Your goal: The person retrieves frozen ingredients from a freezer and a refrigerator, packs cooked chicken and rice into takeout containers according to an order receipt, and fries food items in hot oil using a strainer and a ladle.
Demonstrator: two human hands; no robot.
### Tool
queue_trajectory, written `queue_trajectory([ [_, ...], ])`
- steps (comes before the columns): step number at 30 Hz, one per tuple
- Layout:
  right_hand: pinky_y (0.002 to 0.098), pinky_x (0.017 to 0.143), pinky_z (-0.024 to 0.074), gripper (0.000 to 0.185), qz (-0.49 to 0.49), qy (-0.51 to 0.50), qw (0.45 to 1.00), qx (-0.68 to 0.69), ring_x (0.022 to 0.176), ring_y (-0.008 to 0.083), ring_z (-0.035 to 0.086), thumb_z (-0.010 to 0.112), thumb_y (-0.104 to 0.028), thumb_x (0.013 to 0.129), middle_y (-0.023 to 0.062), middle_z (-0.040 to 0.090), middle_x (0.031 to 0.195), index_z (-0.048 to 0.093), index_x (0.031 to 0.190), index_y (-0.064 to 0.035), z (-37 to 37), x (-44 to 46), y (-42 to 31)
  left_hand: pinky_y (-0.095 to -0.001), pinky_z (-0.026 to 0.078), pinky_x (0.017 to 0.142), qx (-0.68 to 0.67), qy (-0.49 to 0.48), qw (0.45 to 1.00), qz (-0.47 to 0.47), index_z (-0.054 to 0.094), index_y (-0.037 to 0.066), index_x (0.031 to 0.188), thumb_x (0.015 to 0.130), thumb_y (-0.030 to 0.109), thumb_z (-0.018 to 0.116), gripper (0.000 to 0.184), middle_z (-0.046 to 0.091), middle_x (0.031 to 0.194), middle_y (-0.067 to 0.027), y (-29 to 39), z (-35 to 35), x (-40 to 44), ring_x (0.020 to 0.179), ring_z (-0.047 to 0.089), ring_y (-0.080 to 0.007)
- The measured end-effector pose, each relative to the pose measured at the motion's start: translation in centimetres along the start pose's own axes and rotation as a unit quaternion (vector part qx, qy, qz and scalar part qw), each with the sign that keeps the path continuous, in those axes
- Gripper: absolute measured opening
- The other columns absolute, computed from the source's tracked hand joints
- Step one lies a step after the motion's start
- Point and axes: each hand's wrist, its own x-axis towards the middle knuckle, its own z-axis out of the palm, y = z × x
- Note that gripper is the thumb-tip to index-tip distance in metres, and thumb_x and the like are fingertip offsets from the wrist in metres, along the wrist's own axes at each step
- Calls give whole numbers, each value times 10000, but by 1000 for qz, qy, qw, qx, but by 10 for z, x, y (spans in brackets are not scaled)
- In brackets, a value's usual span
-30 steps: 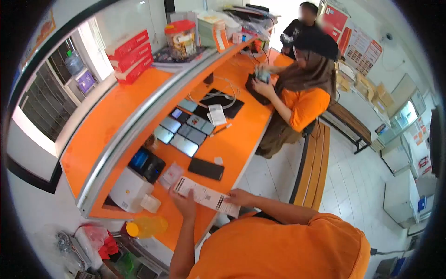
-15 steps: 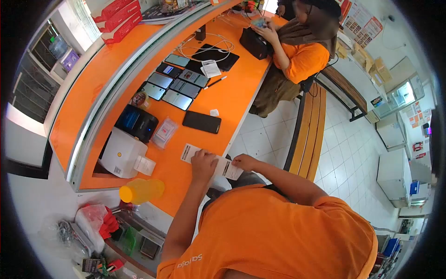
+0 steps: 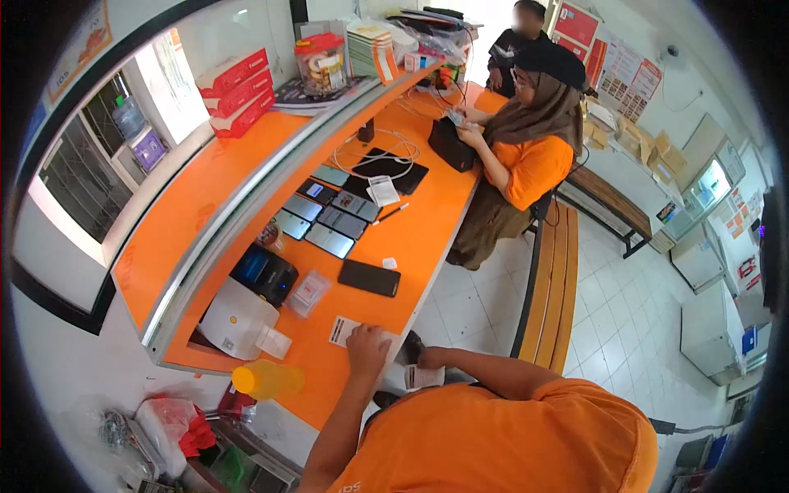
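My left hand [image 3: 367, 349] is closed over a white printed paper strip [image 3: 339, 330] near the front edge of the orange counter, pressing it down with bent fingers. Part of the strip is hidden beneath that hand. Off the counter's edge, above my lap, my right hand [image 3: 431, 358] grips another white printed slip [image 3: 423, 376], which hangs below its fingers. A black phone [image 3: 370, 278] lies beyond my left hand. To its left are a clear plastic packet [image 3: 309, 294] and a white label printer [image 3: 238, 319] with paper sticking out.
Several lit phones [image 3: 329, 241] lie in rows farther up the counter [image 3: 427, 246]. A yellow bottle [image 3: 267, 380] stands at the near left. A co-worker in an orange shirt [image 3: 538, 172] sits at the far end, handling something small. A wooden bench [image 3: 549, 287] runs along the right.
My right hand has drawn down and away from my left, and its slip now appears separate from the strip. My left hand stays on the counter. The camera view has tilted upward.
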Motion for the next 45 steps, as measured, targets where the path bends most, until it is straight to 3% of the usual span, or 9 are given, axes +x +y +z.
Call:
queue_trajectory([
  [4, 442, 884, 523, 268, -65, 178, 907, 375, 976, 376, 672, 605, -239, 951, 201, 705, 1022, 700, 1038, -4, -110, -82, -77, -525, 429, 928, -98, 17, 995, 25, 692, 4, 1016, 846, 255, 723, 305, 658, 1119, -169, -35, 18, -13, 1098, 568, -395],
  [7, 409, 788, 507, 255, -49, 316, 881, 350, 855, 257, 655, 658, -266, 929, 156, 694, 915, 660, 1001, -21, -144, -82, -95, -511, 446, 955, -164, 16, 985, 49, 678, -33, 1022, 864, 312, 718, 381, 673, 1109, -207, -25, 5, -22, 1090, 588, -428],
  [14, 448, 928, 516, 358, -6, 336, 890, 307, 1086, 370, 653, 655, -276, 916, 163, 700, 1159, 666, 1186, -40, -176, 2, -109, -467, 506, 929, -164, -63, 973, -147, 682, -3, 1151, 854, 321, 742, 444, 687, 1120, -230, -8, -4, -42, 1058, 636, -424],
  [20, 527, 947, 456, 525, -75, 192, 977, -54, 1197, 387, 556, 736, -290, 848, 148, 648, 1222, 558, 1316, -134, -202, 32, -164, -455, 484, 942, -100, -38, 991, 77, 698, 19, 1146, 863, 273, 761, 386, 682, 1150, -206, -8, -12, -53, 1021, 638, -363],
  [26, 505, 870, 489, 394, -147, 29, 988, 20, 1094, 368, 612, 650, -231, 895, 208, 627, 1189, 543, 1247, -88, -202, 72, -172, -438, 525, 873, -187, -57, 975, -102, 714, 39, 1139, 857, 252, 761, 356, 722, 1048, -188, 2, -26, -67, 1003, 679, -370],
  [34, 401, 1002, 484, 600, -226, 301, 898, 226, 1144, 297, 602, 748, -40, 814, 138, 585, 1193, 459, 1339, -64, -323, 74, -188, -438, 542, 720, -80, 76, 964, -244, 663, -4, 994, 861, 258, 765, 311, 702, 900, -216, -7, -59, -80, 839, 700, -386],
  [36, 333, 1020, 487, 615, -377, 319, 783, 379, 1145, 232, 592, 714, 71, 811, 81, 539, 1271, 461, 1348, -91, -385, 52, -208, -427, 539, 683, -61, 141, 958, -243, 634, -8, 976, 860, 256, 770, 319, 694, 861, -212, -17, -56, -91, 789, 696, -389],
  [39, 277, 923, 523, 446, -339, 445, 789, 253, 1101, 174, 601, 694, 102, 819, 88, 538, 1274, 592, 1223, -56, -469, 35, -214, -405, 536, 665, -83, 170, 951, -247, 611, -7, 995, 838, 229, 804, 343, 697, 864, -210, -29, -53, -103, 761, 702, -350],
  [45, 385, 914, 485, 435, -255, 552, 793, 30, 1069, 333, 566, 745, -82, 797, 140, 546, 1182, 665, 1225, -72, -514, 44, -201, -325, 530, 649, -196, 204, 902, -326, 640, 11, 989, 830, 144, 808, 267, 693, 814, -108, -17, -66, -105, 717, 658, -153],
])
